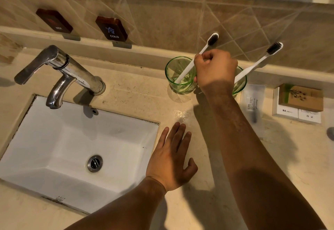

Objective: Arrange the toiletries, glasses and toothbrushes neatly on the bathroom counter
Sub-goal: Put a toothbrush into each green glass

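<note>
Fingers of right hand (216, 69) pinch toothbrush (198, 54) in green glass (179, 76); left hand (171, 159) lies flat, spread.

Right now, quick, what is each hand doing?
Left hand: open, flat on the counter, holding nothing.
Right hand: closed on the white toothbrush standing in the green glass.

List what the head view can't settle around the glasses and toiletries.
- Right green glass: mostly hidden behind right hand.
- Sachet print: blurred, unreadable.
- White boxes under brown box: labels too small.
- Dark round object: cut by right edge.
</note>
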A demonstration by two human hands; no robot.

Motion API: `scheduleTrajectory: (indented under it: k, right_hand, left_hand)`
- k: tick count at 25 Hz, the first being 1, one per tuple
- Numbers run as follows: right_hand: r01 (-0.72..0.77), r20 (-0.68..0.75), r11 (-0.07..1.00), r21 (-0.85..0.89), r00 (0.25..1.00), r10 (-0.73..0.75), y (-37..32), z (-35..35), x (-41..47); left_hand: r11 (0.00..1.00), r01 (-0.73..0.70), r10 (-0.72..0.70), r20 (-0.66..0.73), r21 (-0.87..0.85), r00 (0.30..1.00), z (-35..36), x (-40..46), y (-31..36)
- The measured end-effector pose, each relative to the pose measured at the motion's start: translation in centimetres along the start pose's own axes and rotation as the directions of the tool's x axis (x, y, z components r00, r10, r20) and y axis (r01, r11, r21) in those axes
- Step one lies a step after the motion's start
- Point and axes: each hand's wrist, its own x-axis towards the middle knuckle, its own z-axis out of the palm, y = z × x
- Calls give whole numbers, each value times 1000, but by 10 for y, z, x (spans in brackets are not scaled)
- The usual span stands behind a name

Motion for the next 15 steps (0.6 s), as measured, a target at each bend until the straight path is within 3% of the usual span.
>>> scheduleTrajectory:
  k: [15]
  right_hand:
    - [-26, -35, 1000, -18, 999, 25, 4, -3, 5]
  left_hand:
    - [1000, 9, -9, 5, -6, 1000, -2, 0, 1]
